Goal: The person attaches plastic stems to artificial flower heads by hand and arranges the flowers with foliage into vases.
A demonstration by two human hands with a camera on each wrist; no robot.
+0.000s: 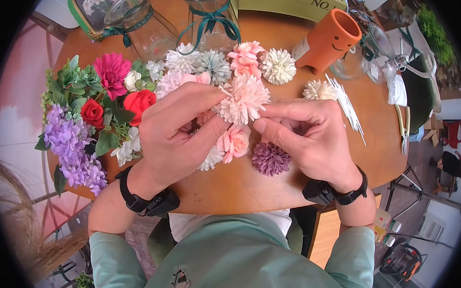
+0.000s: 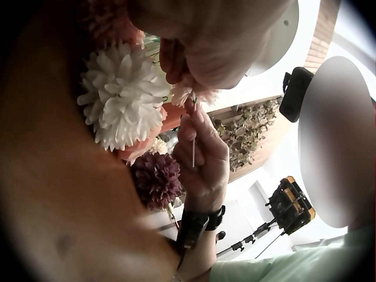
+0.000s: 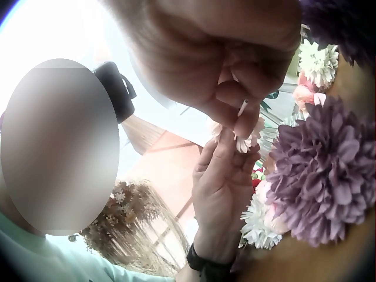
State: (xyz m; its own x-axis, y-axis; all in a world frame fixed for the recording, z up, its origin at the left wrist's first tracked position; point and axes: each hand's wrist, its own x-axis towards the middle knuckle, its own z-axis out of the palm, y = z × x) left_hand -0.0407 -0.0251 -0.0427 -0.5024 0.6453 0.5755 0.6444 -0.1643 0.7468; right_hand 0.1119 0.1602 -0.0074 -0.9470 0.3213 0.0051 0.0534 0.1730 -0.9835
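Between both hands, above the table, is a pale pink artificial flower head (image 1: 244, 99). My left hand (image 1: 174, 134) pinches this flower from its left side with thumb and fingers. From the right, my right hand (image 1: 315, 140) pinches a thin white stick (image 2: 194, 151) at the flower's underside. The stick's end pokes out between the right fingers in the right wrist view. Close beneath the hands lie a pink rose (image 1: 233, 142) and a purple pompom flower (image 1: 271, 158). The fingers partly hide the join of stick and flower.
A bunch of flowers and greenery (image 1: 106, 107) lies at the left. White sticks (image 1: 349, 105) and pliers (image 1: 402, 128) lie on the right of the wooden table (image 1: 228, 190). Glass vases (image 1: 213, 27) and an orange smiling pot (image 1: 330, 40) stand behind, near more loose flower heads (image 1: 278, 66).
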